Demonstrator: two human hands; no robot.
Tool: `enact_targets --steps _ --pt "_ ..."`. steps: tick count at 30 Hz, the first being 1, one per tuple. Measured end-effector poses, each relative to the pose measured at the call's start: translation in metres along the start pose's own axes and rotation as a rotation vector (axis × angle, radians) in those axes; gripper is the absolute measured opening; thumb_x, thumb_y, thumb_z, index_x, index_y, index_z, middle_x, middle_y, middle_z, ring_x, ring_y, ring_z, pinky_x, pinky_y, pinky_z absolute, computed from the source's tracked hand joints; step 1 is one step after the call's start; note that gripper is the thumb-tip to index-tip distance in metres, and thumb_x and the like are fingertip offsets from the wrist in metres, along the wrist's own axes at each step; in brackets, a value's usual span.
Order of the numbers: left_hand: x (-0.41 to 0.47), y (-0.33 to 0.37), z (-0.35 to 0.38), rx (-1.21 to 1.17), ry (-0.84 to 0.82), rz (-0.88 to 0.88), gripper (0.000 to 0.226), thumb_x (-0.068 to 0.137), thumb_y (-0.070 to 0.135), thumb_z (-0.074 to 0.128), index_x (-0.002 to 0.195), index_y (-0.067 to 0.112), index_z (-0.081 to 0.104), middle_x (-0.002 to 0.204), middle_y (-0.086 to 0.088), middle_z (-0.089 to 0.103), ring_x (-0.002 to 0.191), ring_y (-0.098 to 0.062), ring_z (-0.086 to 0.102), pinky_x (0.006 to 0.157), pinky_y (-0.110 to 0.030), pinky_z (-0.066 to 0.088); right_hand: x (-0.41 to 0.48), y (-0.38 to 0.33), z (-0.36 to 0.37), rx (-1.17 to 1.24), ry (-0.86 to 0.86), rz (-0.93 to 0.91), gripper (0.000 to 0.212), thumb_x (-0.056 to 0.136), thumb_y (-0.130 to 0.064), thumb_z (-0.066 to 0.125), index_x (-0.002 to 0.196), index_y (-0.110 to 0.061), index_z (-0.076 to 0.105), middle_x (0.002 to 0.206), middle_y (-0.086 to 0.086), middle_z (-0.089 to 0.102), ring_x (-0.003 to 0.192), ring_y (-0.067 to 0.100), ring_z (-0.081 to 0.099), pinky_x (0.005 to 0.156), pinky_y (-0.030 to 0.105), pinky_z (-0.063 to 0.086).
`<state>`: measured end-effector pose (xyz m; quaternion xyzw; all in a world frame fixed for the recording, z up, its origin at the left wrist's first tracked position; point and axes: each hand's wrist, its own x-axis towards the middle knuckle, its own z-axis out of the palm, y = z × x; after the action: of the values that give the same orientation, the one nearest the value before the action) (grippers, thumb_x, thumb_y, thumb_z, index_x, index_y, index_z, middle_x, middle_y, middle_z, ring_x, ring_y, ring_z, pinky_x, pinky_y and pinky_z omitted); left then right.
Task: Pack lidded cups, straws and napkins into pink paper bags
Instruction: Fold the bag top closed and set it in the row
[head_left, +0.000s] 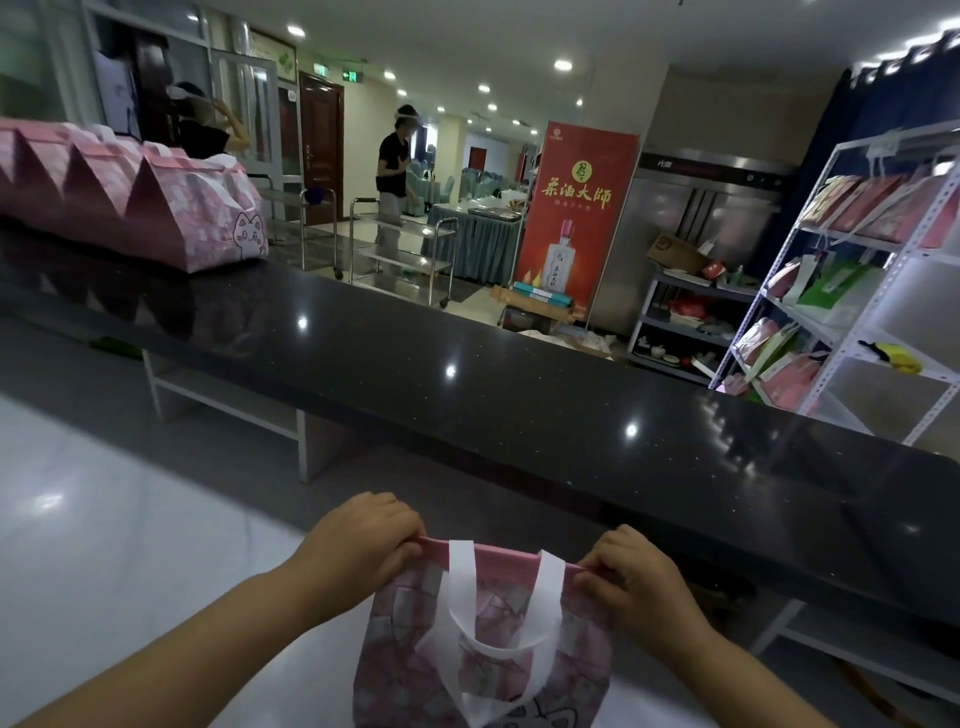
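The left hand (363, 540) pinches the pink paper bag (483, 654) at its top-left corner; the right hand (631, 577) pinches the top-right; each grip is clamped on the rim; the bag hangs near the counter (519, 374); best to keep both pulls even and the rim level.

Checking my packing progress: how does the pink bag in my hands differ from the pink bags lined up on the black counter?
The bag in hand is single, pinched at its top corners by the left hand and right hand; the counter bags stand in a row on the black counter. The bag in hand's top edge looks flat, while the counter bags' sides rise to peaks. Both show a pink pattern, white handles and a cat print.
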<state>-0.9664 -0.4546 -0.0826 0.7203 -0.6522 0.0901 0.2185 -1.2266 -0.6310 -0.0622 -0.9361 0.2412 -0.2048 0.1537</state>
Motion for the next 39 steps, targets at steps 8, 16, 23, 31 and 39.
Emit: enact_targets --steps 8,16,23,31,39 --pt "0.012 -0.002 -0.008 0.155 -0.199 -0.004 0.032 0.096 0.048 0.03 0.104 0.029 0.055 0.107 0.011 0.058 0.086 -0.002 0.043 0.076 -0.01 0.031 0.006 -0.001 -0.006 -0.192 -0.049 -0.092 0.021 0.092 -0.036 0.054 0.101 -0.027 0.07 0.09 -0.02 0.055 0.085 0.0 0.044 0.073 0.012 0.035" --pt "0.033 0.051 -0.007 0.281 0.08 0.218 0.051 0.084 0.057 0.025 0.091 0.024 0.063 0.085 0.007 0.061 0.074 -0.012 0.058 0.063 -0.024 0.044 0.02 -0.046 0.009 -0.214 0.099 -0.234 0.024 0.093 -0.033 0.05 0.108 -0.027 0.067 0.1 -0.01 0.063 0.089 0.01 0.053 0.073 0.025 0.038" --pt "0.038 0.053 0.013 0.417 0.058 0.391 0.027 0.061 0.046 0.076 0.062 0.026 0.058 0.06 0.008 0.054 0.047 -0.008 0.051 0.038 -0.021 0.032 0.033 -0.046 0.024 -0.293 -0.053 -0.299 0.018 0.09 -0.034 0.055 0.095 -0.022 0.067 0.094 -0.006 0.062 0.086 0.011 0.052 0.07 0.021 0.033" --pt "0.026 0.036 0.022 0.277 0.15 0.366 0.032 0.086 0.041 0.044 0.06 0.024 0.053 0.05 0.006 0.051 0.038 -0.01 0.045 0.032 -0.019 0.031 0.027 -0.032 0.029 -0.475 0.19 -0.513 0.045 0.092 -0.047 0.04 0.062 -0.019 0.059 0.067 -0.004 0.055 0.045 0.011 0.046 0.038 0.026 0.04" --pt "0.024 0.028 0.016 0.218 0.098 0.409 0.031 0.087 0.042 0.046 0.064 0.025 0.057 0.05 0.008 0.053 0.039 -0.009 0.048 0.034 -0.016 0.038 0.029 -0.015 0.031 -0.386 0.308 -0.632 0.052 0.098 -0.041 0.038 0.057 -0.017 0.058 0.052 -0.002 0.051 0.038 0.012 0.042 0.034 0.025 0.037"
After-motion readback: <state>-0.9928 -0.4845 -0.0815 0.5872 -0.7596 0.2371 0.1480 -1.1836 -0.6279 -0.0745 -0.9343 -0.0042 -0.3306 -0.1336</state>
